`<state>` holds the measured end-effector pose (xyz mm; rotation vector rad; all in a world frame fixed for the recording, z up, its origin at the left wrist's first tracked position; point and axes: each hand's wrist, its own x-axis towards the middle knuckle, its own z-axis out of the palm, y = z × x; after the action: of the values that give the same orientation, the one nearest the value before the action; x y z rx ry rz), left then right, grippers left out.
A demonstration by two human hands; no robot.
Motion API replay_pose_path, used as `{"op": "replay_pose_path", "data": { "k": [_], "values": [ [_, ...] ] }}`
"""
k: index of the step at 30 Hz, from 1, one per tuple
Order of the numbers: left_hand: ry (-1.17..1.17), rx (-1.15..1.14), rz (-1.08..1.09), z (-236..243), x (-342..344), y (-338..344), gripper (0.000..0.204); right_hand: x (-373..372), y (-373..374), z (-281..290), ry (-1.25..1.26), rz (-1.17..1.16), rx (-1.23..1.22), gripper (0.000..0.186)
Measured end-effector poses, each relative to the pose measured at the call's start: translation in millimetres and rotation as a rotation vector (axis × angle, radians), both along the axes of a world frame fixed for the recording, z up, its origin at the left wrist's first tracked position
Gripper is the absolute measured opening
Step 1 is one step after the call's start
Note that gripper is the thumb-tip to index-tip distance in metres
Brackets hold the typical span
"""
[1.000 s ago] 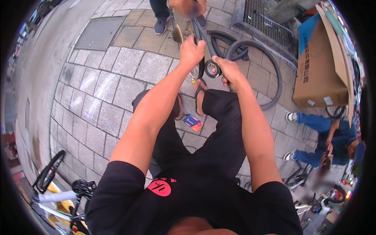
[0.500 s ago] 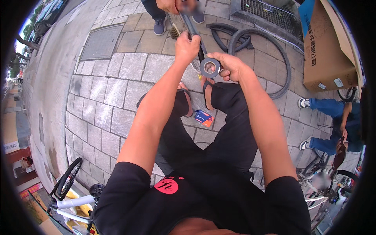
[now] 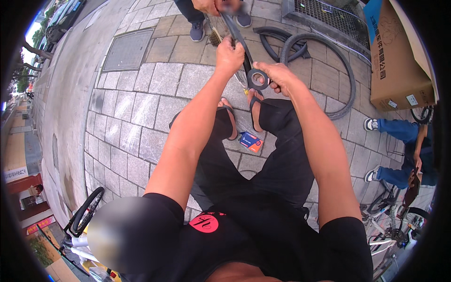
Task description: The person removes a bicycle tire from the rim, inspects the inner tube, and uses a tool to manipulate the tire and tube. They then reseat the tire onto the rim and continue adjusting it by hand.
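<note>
My right hand (image 3: pixel 277 77) holds a roll of black tape (image 3: pixel 257 79) out in front of me. A black strip (image 3: pixel 237 35) runs from the roll up and away to another person's hand (image 3: pixel 209 5) at the top of the view. My left hand (image 3: pixel 229 54) is closed around that strip just above the roll. Thin spokes of a wheel (image 3: pixel 217 32) show beside the strip. Both my forearms reach forward over my black trousers and sandalled feet (image 3: pixel 256 105).
A small blue and orange box (image 3: pixel 250 142) lies on the paving between my legs. Black tyres (image 3: pixel 329 70) lie ahead right, beside a large cardboard box (image 3: pixel 397 56). A seated person in blue (image 3: pixel 399 155) is at the right. Bicycles stand at lower left (image 3: pixel 84 221) and lower right (image 3: pixel 399 225).
The camera has drawn closer and shifted slightly. Both hands stay on the strip and tape roll, with the roll now a little lower and to the right in view.
</note>
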<state>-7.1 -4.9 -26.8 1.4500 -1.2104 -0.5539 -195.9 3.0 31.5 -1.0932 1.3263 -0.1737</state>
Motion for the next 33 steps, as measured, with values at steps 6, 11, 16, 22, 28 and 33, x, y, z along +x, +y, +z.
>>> {"op": "replay_pose_path", "data": {
  "k": [6,11,16,22,28,33],
  "values": [
    [0.001,0.022,-0.080,3.3,7.5,1.6,0.020,-6.7,1.4,2.0,-0.102,-0.008,0.041,0.034],
    [0.114,0.014,-0.167,5.6,8.7,2.8,0.020,-17.4,-5.9,-4.2,-0.129,-0.027,0.109,0.034],
    [-0.003,0.056,-0.124,8.1,10.1,2.8,0.020,-2.5,-4.2,-9.4,0.020,-0.010,0.019,0.037],
    [0.068,0.049,-0.163,-6.2,19.4,-4.1,0.018,20.7,-8.7,-21.0,0.274,0.103,-0.181,0.055],
    [0.134,0.068,-0.205,0.3,16.2,-2.1,0.017,25.4,-17.7,-37.1,0.353,0.202,-0.298,0.056],
    [0.121,0.055,-0.204,-1.6,15.9,-3.8,0.017,30.9,-10.9,-19.8,0.484,0.210,-0.280,0.055]
  ]
}}
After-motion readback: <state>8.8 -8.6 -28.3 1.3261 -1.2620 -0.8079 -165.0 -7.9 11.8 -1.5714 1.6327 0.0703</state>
